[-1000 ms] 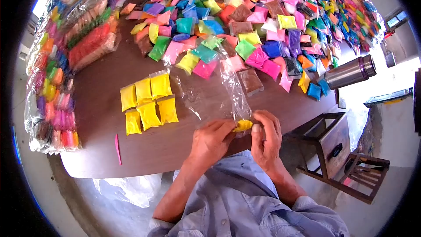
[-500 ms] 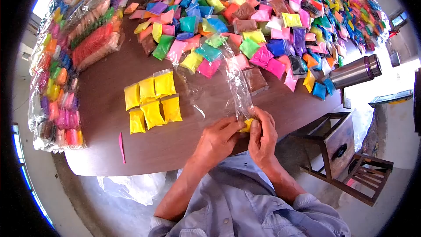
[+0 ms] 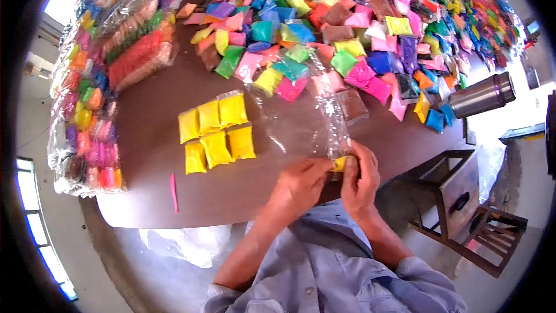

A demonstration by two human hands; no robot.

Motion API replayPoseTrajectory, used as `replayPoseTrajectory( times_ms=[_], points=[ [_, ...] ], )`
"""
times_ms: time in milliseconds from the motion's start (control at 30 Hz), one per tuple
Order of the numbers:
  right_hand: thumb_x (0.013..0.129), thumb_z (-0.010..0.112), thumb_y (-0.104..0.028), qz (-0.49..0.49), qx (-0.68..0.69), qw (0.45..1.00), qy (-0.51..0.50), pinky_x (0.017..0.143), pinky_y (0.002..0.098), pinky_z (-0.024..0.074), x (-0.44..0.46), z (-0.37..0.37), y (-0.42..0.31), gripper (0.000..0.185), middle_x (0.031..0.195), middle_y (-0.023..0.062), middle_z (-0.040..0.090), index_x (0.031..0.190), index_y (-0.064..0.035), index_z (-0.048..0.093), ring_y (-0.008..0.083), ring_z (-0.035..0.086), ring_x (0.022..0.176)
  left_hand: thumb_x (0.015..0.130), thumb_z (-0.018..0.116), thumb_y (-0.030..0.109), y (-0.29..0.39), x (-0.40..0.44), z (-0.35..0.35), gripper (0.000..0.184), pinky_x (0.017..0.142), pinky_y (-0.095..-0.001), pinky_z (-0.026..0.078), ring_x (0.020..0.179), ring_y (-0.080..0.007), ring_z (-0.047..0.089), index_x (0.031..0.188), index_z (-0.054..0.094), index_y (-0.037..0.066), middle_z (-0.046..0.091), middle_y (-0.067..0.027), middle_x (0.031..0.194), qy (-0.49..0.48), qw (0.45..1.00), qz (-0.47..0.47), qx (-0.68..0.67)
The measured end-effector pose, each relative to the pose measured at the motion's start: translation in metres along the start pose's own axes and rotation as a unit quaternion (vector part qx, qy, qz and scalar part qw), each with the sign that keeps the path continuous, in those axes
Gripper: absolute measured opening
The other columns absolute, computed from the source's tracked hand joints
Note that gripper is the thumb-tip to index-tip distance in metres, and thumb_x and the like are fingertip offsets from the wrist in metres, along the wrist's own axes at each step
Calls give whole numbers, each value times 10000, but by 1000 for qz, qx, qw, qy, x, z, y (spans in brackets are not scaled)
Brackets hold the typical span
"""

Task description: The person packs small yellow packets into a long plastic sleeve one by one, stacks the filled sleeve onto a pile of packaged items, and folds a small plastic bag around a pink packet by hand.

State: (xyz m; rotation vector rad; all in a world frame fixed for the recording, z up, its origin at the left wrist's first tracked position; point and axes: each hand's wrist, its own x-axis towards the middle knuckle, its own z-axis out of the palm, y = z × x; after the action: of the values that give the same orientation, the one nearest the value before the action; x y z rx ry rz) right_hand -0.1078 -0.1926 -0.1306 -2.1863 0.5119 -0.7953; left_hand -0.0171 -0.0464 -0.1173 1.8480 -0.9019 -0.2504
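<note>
Six yellow packets [image 3: 215,148] were laid in two rows on the brown tabletop [image 3: 145,197], with a pink stick [image 3: 174,193] placed near them. A small yellow piece [image 3: 340,164] was held between the left hand [image 3: 361,182] and the right hand [image 3: 298,188], at the near end of a clear plastic bag [image 3: 330,113]; both hands were closed on it.

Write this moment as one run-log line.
left hand: grip on yellow packet | right hand: grip on same packet | clear bag: on table, by hands | pink stick: lying on table
</note>
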Motion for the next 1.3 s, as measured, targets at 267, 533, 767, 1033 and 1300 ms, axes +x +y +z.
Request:
replayPoseTrajectory(
  times_ms=[267, 533, 767, 1033, 1300],
  points=[
    [1002, 594, -55, 4, 10, 1000, -5, 1019, 487, 475, -1, 2, 3, 295, 1175, 193, 710, 1280, 22, 656, 402, 647, 1080, 910, 752, 34, 19, -3, -36, 254, 892, -417, 613, 1040, -350, 734, 1163, 735, 23, 743, -166, 1171, 44, 994, 33, 94],
    [971, 610, -45, -24, 8, 1000, 2, 1052, 489, 467, 0, 0, 5, 308, 1192, 188, 716, 1267, 23, 661, 391, 661, 1066, 931, 723, 80, -24, 50, -134, 284, 909, -390, 607, 1084, -348, 742, 1211, 728, 33, 733, -171, 1261, 144, 932, -98, 319],
    [953, 621, -34, -33, 9, 999, 8, 1060, 487, 463, 0, 0, 4, 306, 1181, 185, 721, 1251, 20, 664, 379, 678, 1064, 914, 699, 173, -41, 83, -159, 441, 941, -413, 591, 1200, -364, 693, 1335, 675, 47, 669, -191, 1392, 18, 916, -117, 382],
    [946, 637, -31, -36, 11, 999, 8, 1070, 489, 463, 1, -1, 3, 302, 1166, 181, 726, 1242, 17, 665, 357, 690, 1063, 866, 764, 25, -17, 72, -156, 354, 781, -316, 594, 854, -223, 732, 1212, 698, -8, 714, -138, 1174, 36, 952, -111, 283],
    [939, 646, -23, -34, 4, 999, 9, 1066, 483, 463, 0, 0, 2, 312, 1171, 177, 726, 1248, 12, 665, 366, 686, 1056, 883, 782, 1, 9, 30, -63, 148, 701, -255, 553, 793, -110, 686, 1022, 740, 24, 725, -48, 954, 87, 988, -126, 16]
  ],
)
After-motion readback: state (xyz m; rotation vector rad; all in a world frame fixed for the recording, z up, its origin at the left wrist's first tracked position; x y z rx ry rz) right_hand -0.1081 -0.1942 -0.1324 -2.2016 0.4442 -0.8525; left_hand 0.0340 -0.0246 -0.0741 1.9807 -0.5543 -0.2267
